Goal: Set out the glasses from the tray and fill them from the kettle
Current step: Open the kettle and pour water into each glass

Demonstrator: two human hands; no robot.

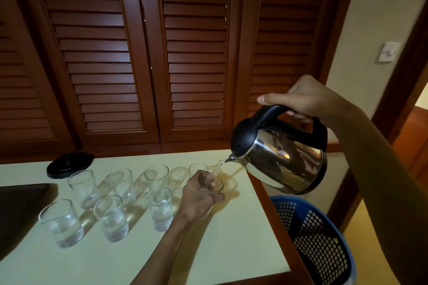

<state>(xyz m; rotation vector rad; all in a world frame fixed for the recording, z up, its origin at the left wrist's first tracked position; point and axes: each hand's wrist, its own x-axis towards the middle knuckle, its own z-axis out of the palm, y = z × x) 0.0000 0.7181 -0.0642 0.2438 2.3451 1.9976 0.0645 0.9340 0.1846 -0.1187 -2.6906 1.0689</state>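
Partly hidden glass in left grip, right grip round tilted kettle handle, tray cut off.

Pale table with wooden edging. On it: seven upright glasses in two rows, three nearer ones part-filled; dark tray at left edge; round black kettle base at far left.

Seven glasses stand in two rows on the table. The tray lies left; the kettle hangs right, above the basket.
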